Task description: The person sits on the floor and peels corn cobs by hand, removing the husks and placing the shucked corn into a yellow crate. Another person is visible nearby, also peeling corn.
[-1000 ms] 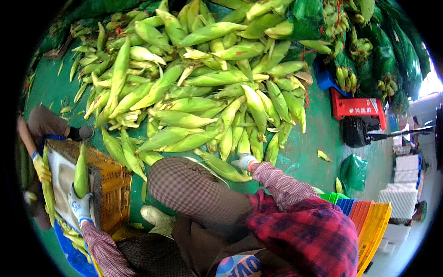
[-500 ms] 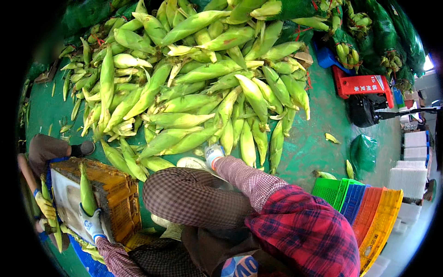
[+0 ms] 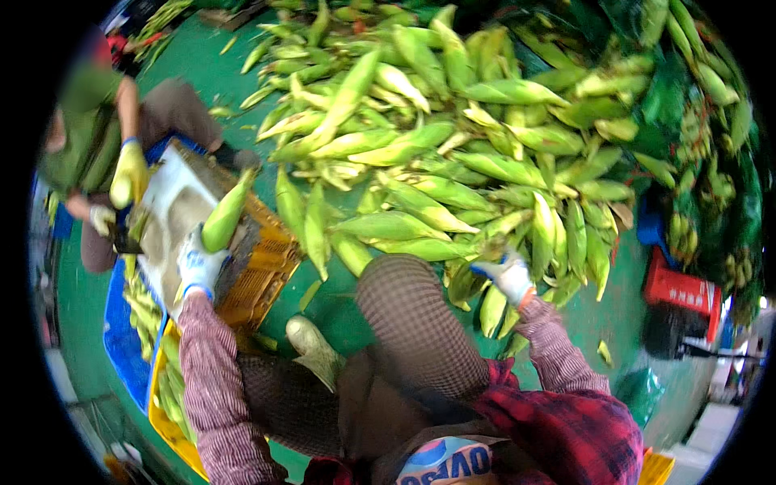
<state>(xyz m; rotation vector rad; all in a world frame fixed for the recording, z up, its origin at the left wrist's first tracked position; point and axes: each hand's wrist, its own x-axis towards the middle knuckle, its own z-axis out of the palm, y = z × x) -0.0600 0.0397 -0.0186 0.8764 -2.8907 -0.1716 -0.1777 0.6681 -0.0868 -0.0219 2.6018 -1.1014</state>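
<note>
My left hand [image 3: 200,260], in a white and blue glove, grips the lower end of a green ear of corn in its husk [image 3: 226,214]. The ear stands tilted over the pale board [image 3: 174,198] on a yellow crate [image 3: 271,263]. At the near edge of the corn pile [image 3: 485,170], my right hand [image 3: 511,276], gloved alike, closes around a darker, blurred ear of corn [image 3: 466,284]. Motion blur partly hides those fingers.
Across the board, a co-worker's yellow-gloved hand [image 3: 129,174] holds an ear; a dark object is by the other hand. A blue bin [image 3: 125,323] and yellow bin [image 3: 174,420] hold corn at my left. A red pallet jack [image 3: 683,291] and green net sacks [image 3: 719,186] stand right.
The view has swung left, showing more of the co-worker. My left hand still holds its ear upright over the board. My right hand now closes on an ear at the pile's edge.
</note>
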